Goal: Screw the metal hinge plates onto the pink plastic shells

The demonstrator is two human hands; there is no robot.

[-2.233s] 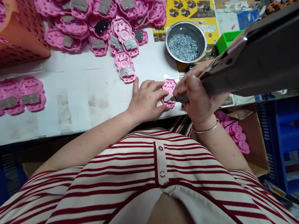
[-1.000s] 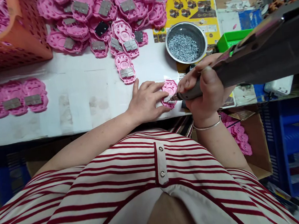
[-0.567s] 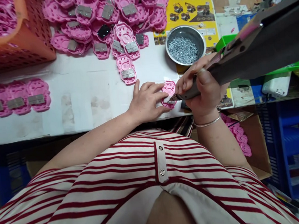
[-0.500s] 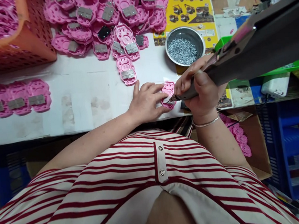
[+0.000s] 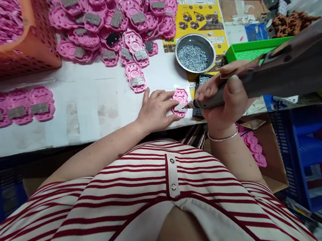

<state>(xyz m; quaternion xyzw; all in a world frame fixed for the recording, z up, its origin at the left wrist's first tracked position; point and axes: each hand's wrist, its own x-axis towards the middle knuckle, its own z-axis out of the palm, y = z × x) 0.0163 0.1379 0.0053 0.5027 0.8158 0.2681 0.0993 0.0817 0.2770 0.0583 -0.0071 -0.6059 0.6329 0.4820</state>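
My left hand rests on the table with its fingertips and thumb against the left side of a pink plastic shell, holding it in place. Across the lower part of that shell lies a small metal plate. An electric screwdriver is wrapped in my right hand, its long dark body slanting up to the right. Its bit points left and meets the plate area; whether a screw is under the tip is too small to tell. A black gridded tray sits partly hidden below the tool.
A metal bowl of small screws stands beyond my hands. Pink shells with metal plates are heaped at the back, and others stand in a row at left. An orange basket and a green tray flank the table.
The screwdriver's rear end has swung lower and my right hand has shifted slightly right, uncovering more of the green tray and black tray. My left hand stays on the shell.
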